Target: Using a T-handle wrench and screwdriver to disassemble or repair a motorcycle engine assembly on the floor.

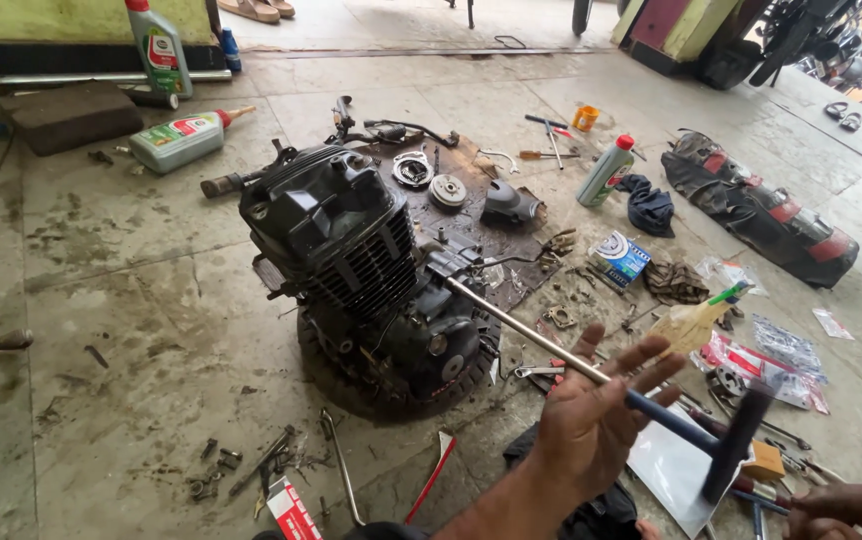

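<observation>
Stained concrete workshop floor, littered with bolts, tools and oil bottles (183, 137). A black finned engine (366, 275) sits on a worn tyre (471, 370), which keeps it steady and off the floor. A long steel T-wrench (591, 368) runs into its side; the left hand (591, 420) cradles the shaft with fingers spread apart, guiding it. The right hand (851, 508) sits by the dark cross handle, its grip cut off by the frame so I cannot tell

Bare left hand (591, 420) and forearm, grease-smudged, no sleeve, bare right hand (846, 508)
</observation>
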